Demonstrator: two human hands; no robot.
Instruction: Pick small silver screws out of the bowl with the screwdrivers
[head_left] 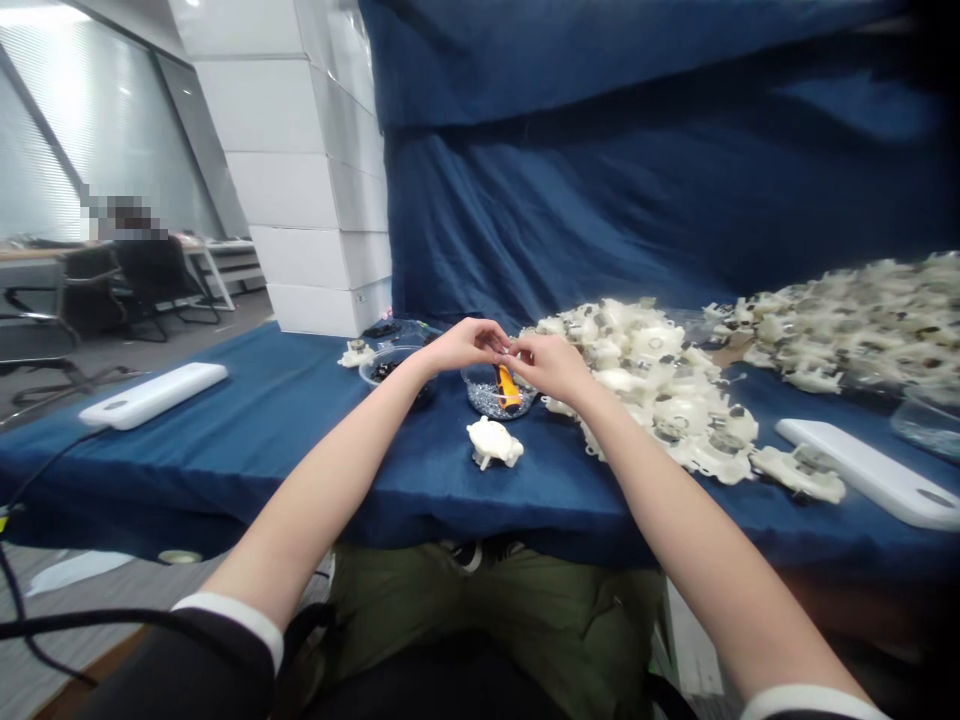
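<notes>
A seated person is holding both bare hands together over a blue cloth-covered worktop (225, 450), the left hand (463, 345) and right hand (550, 365) meeting above a clear plastic bowl (501, 408). Both grips are pinching closed, their fingertips (504, 346) pressing toward each other just over the bowl; anything held between them is too small to make out. Directly below the grips, an orange piece (508, 387) is lying tilted in the bowl on a bed of small silvery parts (480, 398), not touching the fingers. A second clear bowl (379, 365) holding dark parts is sitting just beside the left hand. A white molded plastic part (493, 442) is lying on the cloth in front of the first bowl, while heaps of similar white parts (637, 370) are piled to the right. White bars (150, 395) are lying toward both ends of the worktop, before a blue drape (600, 170). Farther off at left, another person (127, 225) is sitting among black office chairs (86, 290).
</notes>
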